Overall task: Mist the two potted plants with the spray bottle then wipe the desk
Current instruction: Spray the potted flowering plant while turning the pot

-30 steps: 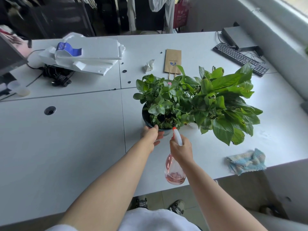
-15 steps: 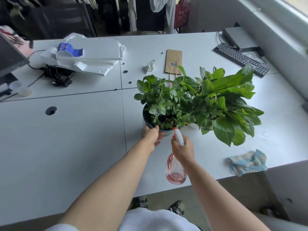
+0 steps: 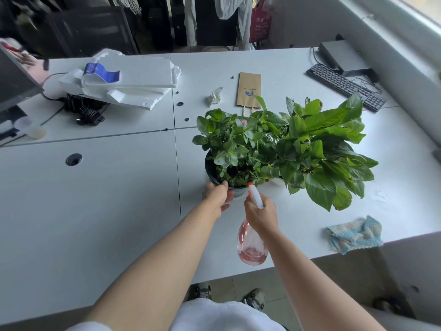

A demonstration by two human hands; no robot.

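Two potted plants stand side by side on the white desk point(image 3: 95, 211). The small-leaved plant point(image 3: 233, 149) grows in a dark pot point(image 3: 211, 170); my left hand point(image 3: 218, 195) grips that pot's near rim. The large-leaved plant point(image 3: 327, 151) is to its right, its pot hidden under the leaves. My right hand point(image 3: 261, 215) holds a pink see-through spray bottle point(image 3: 250, 244) with a white head and orange nozzle, aimed at the small-leaved plant's base. A light blue cloth point(image 3: 354, 234) lies crumpled near the desk's front right edge.
Behind the plants lie a brown paper bag point(image 3: 249, 90) and a crumpled tissue point(image 3: 214, 96). Foam packing point(image 3: 133, 80) and black cables point(image 3: 83, 111) sit at the back left. A black keyboard point(image 3: 346, 86) is at the back right. A round cable hole point(image 3: 74, 159) is on the left.
My hands, the bottle and both plants have barely shifted; the grip on the pot and the bottle is the same.
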